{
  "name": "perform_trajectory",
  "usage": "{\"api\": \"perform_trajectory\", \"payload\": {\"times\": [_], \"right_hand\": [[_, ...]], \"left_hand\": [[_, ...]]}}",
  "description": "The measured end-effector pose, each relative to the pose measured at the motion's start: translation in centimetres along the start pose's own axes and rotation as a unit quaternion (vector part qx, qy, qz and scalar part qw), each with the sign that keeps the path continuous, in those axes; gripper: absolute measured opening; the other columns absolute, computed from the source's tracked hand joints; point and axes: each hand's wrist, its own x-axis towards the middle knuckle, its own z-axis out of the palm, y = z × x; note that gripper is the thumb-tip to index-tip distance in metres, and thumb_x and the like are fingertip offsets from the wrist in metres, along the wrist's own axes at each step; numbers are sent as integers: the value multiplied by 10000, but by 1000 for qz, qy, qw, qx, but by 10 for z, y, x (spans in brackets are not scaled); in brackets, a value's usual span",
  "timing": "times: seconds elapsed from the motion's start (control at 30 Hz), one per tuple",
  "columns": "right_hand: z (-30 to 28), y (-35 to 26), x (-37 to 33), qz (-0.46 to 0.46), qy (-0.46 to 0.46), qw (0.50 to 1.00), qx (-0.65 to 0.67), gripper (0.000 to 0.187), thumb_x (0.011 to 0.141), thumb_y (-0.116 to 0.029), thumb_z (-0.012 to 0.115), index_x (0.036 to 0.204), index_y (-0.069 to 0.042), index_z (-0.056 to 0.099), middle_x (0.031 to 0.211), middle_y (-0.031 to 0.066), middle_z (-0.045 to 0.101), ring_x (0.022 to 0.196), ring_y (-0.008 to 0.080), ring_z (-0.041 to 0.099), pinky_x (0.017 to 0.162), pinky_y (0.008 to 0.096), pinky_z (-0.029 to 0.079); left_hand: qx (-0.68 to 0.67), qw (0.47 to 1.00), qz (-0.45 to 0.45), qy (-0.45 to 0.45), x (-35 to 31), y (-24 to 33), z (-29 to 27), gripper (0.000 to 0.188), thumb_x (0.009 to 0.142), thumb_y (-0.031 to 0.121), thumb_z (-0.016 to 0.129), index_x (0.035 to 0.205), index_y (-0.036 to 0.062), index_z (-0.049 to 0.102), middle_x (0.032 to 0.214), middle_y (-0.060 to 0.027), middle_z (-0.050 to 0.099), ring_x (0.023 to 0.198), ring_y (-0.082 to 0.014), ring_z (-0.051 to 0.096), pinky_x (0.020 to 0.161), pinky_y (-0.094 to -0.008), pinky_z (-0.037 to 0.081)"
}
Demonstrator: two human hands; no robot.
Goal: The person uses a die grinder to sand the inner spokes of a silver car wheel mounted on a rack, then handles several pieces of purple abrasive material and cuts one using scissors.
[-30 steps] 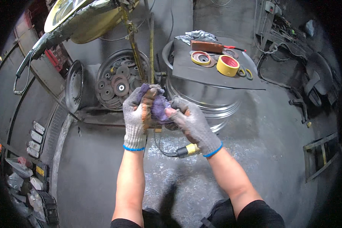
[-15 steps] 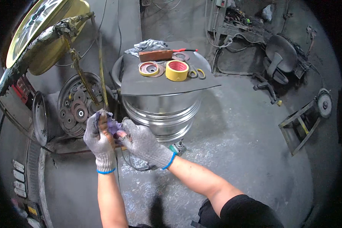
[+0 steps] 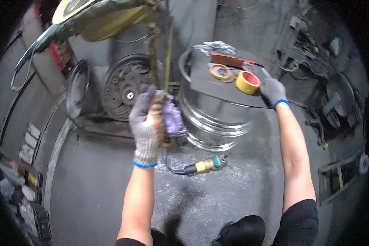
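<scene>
In front of the stacked rims, my left hand (image 3: 146, 117) is raised, in a grey knit glove with brown-stained fingers. Its fingers are closed on a crumpled purple cloth (image 3: 173, 118) that hangs down beside the palm. My right hand (image 3: 272, 89), gloved too, reaches out to the right edge of the dark board (image 3: 209, 84) on top of the rims. It lies just right of a roll of yellow tape (image 3: 247, 83). Blur and the glove's back hide its fingers and whatever is beneath them; the scissors seen there earlier do not show.
On the board lie a brown block (image 3: 226, 60), a smaller tape roll (image 3: 220, 72) and a crumpled grey cloth (image 3: 219, 47). A corded angle grinder (image 3: 205, 165) rests on the floor below the shiny rims (image 3: 215, 123). Left of them, a dark rim (image 3: 110, 76) holds several worn discs.
My right hand has left the purple cloth and moved right and away, onto the board's edge by the scissors' spot. My left hand keeps the cloth. The view has swung left.
</scene>
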Motion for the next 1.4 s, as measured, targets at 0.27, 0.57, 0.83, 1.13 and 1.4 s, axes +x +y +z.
{"api": "perform_trajectory", "payload": {"times": [0.27,0.57,0.83,1.13,1.4], "right_hand": [[-2,-17,16,20,-84,996,24,628,922,-393,496,1452,-102,325,1210,261,627,1145,421,600,938,501,485],[-37,42,3,36,-137,977,158,341,864,-217,533,1013,58,668,940,231,676,801,296,665,714,389,483],[-84,-21,-143,-37,10,752,659,443,873,-316,704,1193,-39,571,961,6,623,834,112,605,773,248,488],[-77,-159,-250,75,-252,479,837,671,740,-174,849,1302,23,538,1070,38,627,974,144,606,871,297,500],[-59,-176,-252,-23,-283,563,776,633,789,-185,814,1321,-8,520,920,7,595,740,84,537,625,239,446]], "left_hand": [[-122,988,-98,16,3,17,-7,162,956,199,665,997,47,698,861,20,673,711,-48,613,628,-204,500],[-133,984,-116,-1,0,13,-10,211,965,149,627,1100,-4,681,999,-14,684,871,-69,636,792,-215,514],[-74,987,-142,16,3,-3,-5,172,951,219,668,995,53,675,804,23,641,623,-64,594,535,-255,499],[117,992,10,-45,-35,21,-2,303,933,103,653,1197,-37,604,1098,-76,676,940,-109,619,860,-240,476],[82,994,-69,39,-72,6,-18,260,946,102,643,1167,-31,610,1092,-80,672,976,-117,615,886,-253,478]]}}
